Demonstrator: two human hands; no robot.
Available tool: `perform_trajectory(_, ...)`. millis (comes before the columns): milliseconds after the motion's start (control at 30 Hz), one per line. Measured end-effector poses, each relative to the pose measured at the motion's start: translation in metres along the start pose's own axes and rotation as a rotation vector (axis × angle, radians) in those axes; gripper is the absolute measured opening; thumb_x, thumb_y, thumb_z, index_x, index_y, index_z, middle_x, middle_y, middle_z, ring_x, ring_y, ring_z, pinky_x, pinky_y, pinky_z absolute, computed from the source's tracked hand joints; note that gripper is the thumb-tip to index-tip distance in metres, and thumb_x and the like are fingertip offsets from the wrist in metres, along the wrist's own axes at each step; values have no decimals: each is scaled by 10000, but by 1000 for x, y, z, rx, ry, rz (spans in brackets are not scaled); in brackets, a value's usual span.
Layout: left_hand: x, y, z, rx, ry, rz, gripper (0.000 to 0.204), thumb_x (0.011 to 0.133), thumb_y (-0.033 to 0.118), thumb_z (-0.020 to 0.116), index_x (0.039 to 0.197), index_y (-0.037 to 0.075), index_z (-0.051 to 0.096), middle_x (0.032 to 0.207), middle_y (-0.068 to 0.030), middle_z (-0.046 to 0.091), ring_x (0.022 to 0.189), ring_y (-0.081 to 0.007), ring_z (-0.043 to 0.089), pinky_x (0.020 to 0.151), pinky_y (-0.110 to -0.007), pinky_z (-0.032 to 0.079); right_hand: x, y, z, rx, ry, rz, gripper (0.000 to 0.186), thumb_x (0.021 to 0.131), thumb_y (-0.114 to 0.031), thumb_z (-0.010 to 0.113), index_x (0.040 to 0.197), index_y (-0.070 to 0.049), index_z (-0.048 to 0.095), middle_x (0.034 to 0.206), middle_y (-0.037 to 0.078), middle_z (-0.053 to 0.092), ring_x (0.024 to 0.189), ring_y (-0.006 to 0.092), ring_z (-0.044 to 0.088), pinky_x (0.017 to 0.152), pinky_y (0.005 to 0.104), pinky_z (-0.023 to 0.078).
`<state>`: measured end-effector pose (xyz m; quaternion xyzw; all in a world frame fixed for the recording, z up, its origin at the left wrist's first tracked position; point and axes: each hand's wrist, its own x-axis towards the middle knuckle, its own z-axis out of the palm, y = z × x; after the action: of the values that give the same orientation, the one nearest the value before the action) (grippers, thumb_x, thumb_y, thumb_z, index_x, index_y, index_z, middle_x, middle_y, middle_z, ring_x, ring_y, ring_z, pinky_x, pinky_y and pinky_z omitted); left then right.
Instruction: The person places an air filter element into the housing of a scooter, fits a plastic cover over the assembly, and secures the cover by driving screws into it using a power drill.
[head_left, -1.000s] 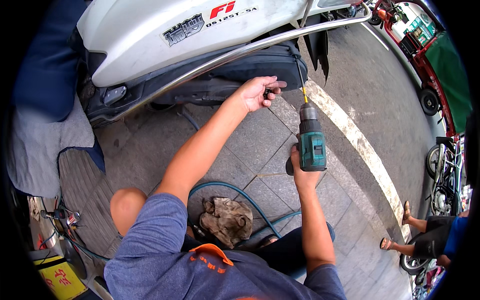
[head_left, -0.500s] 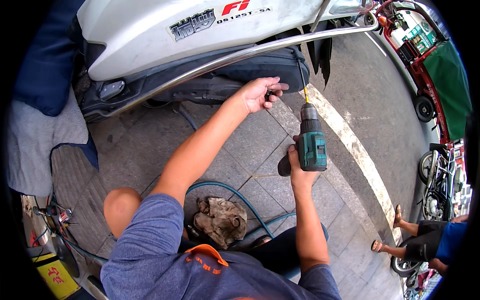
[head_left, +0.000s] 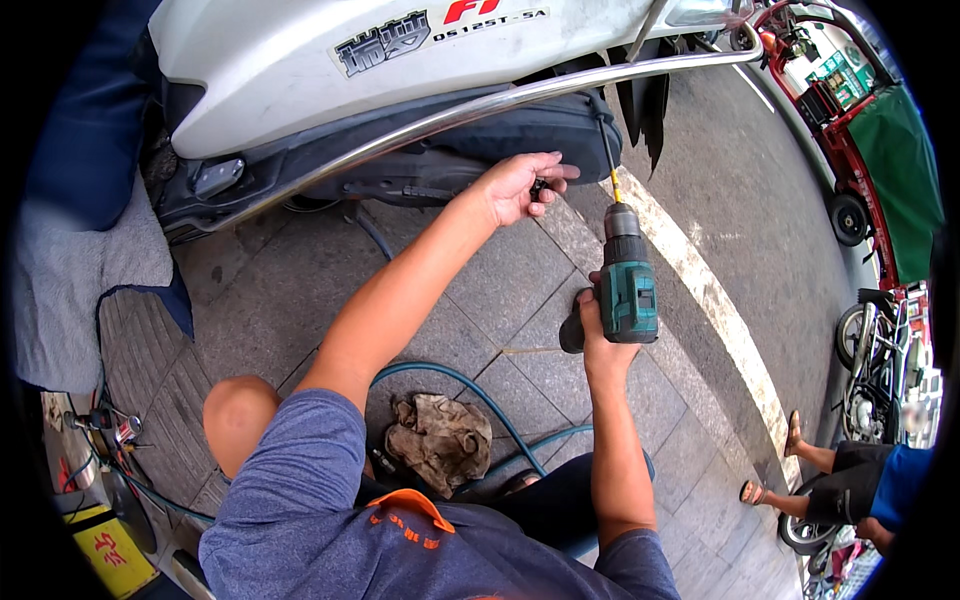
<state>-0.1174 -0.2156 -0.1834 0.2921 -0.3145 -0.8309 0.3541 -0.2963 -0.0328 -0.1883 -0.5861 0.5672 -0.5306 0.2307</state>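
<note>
My right hand is wrapped round the grip of a teal and black cordless drill. From its chuck a long thin driver bit with a yellow collar points away from me. The bit's far end meets the rear edge of the dark plastic cover low on a white scooter; the fastener there is too small to see. Left of the bit, my left hand is palm-up below the cover, index finger and thumb stretched out. Its lower fingers curl round small dark pieces, perhaps screws.
A chrome rail runs along the scooter's side above my hands. On the paving lie a crumpled brown rag and a teal hose. A grey towel hangs at left. At right are a person, a motorcycle and a red three-wheeler.
The drill has shifted very slightly to the right, its bit still at the cover's rear edge. My left hand keeps its place and hold. The view has shifted a little.
</note>
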Motion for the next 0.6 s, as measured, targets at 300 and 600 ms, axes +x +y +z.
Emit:
perform_trajectory(300, 1, -1, 0, -10, 2, 10, 383, 960, 349, 535, 1159, 31, 613, 804, 42, 544, 610, -38, 430, 464, -178, 327, 2, -3, -1, 70, 4, 45, 295, 808, -29, 672, 1094, 1, 607, 993, 82, 665, 857, 145, 625, 764, 310, 515)
perform_trajectory(600, 0, 0, 1, -28, -33, 5, 372, 964, 314, 525, 1181, 21, 596, 804, 38, 539, 617, -43, 414, 469, -181, 322, 5, 6, -5, 3, -12, 4, 303, 812, -48, 676, 1103, 2, 611, 993, 81, 670, 875, 147, 628, 777, 314, 516)
